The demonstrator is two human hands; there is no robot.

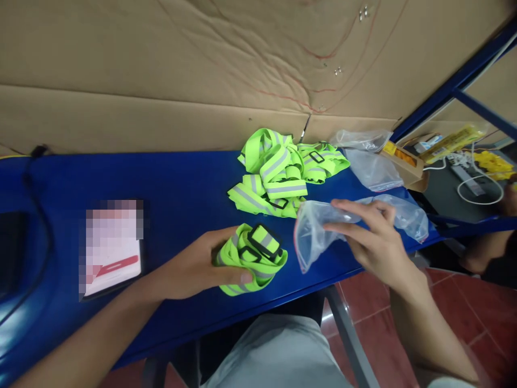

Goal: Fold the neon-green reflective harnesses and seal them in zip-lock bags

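Note:
My left hand is wrapped round a rolled-up neon-green reflective strap, which has a grey stripe and a black buckle on top. The roll sits at the front part of the blue table. To its right, my right hand grips a clear zip bag between thumb and fingers. The bag's mouth, edged in red, faces left toward the roll. Behind both hands lies a loose pile of more green straps with black buckles.
More clear bags lie at the back right, beside an open cardboard box. A phone with a lit screen is on the left, near a black cable. At the far right, another person's arm shows by a second table.

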